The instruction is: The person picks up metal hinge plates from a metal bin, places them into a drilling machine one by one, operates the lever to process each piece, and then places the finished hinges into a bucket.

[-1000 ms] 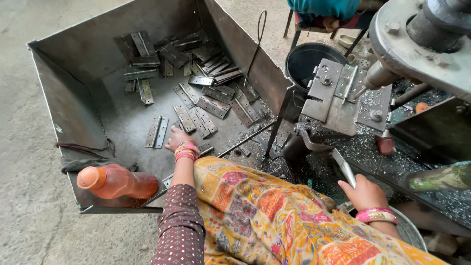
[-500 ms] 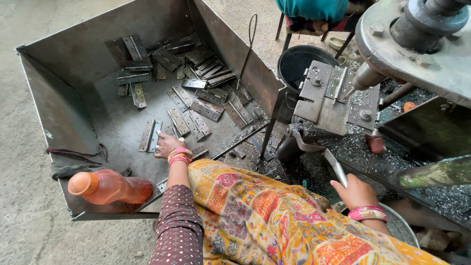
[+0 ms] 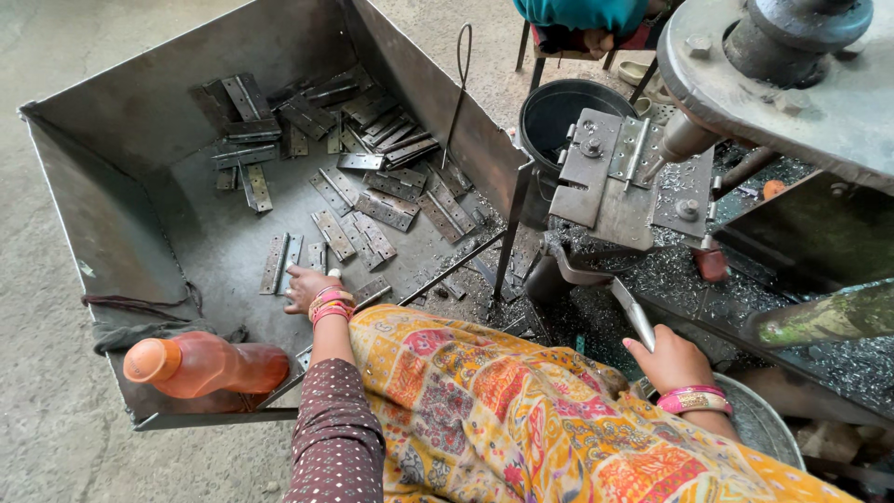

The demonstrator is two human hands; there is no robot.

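Note:
My left hand (image 3: 304, 286) reaches down into a big grey metal bin (image 3: 140, 121), fingers resting on the bin floor beside a flat metal hinge (image 3: 279, 262). Many more hinges (image 3: 372, 200) lie scattered across the bin. My right hand (image 3: 672, 360) grips the end of a metal lever handle (image 3: 630, 312) that runs up to the press fixture (image 3: 622, 177). A hinge piece sits on the fixture plate. Pink bangles are on both wrists.
An orange plastic bottle (image 3: 200, 366) lies in the bin's near corner next to a rag (image 3: 140, 326). A black bucket (image 3: 573, 112) stands behind the fixture. Metal shavings cover the machine base (image 3: 736, 289). Another person's clothing shows at the top.
My left hand has slid a little left across the bin floor toward the hinge. The right hand stays on the lever handle.

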